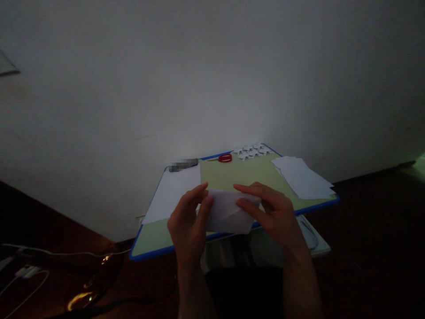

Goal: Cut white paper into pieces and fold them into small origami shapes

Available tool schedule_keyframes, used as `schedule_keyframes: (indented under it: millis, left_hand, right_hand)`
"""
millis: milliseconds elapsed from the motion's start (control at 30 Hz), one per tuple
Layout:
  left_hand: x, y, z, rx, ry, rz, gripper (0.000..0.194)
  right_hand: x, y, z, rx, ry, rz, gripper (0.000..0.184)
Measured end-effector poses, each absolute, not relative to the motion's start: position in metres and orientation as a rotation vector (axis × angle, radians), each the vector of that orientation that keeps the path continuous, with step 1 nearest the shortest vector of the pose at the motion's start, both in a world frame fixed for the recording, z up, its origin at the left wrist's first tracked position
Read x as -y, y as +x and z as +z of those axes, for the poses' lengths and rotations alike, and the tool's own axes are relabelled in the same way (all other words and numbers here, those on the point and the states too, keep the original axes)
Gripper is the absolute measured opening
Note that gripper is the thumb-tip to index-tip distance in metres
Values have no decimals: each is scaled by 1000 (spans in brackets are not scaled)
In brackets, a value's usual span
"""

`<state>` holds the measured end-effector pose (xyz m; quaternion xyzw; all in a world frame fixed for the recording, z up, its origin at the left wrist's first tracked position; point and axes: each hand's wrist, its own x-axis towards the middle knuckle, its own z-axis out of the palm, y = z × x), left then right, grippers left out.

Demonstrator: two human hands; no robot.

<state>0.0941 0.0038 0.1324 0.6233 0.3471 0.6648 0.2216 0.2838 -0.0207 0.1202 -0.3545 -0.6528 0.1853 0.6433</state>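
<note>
Between my two hands is a folded sheet of white paper (229, 217), held up over the near edge of the table. My left hand (190, 217) pinches its left edge between thumb and fingers. On the other side, my right hand (270, 212) grips the upper right part, thumb in front. A slanting crease or flap edge runs across the paper's face. Some of the fingers are hidden behind the sheet.
The green table (219, 175) has a blue rim and stands against a wall. Red-handled scissors (225, 158), several small folded paper pieces (252, 151), a paper stack (302, 177), a large white sheet (175, 190) and a blurred-out dark object (183, 165) lie on it. A cable (66, 252) crosses lower left.
</note>
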Motion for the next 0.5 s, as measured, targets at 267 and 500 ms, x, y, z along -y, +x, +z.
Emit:
schedule_keyframes:
  millis: [267,500]
  left_hand:
    - [2,94,136,-990,1694,1805,10]
    - [0,91,132,-1013,1600,1859,8]
  right_hand:
    - [21,284,121,1513,-757,406,29]
    - [17,285,110,1309,-844,459,38]
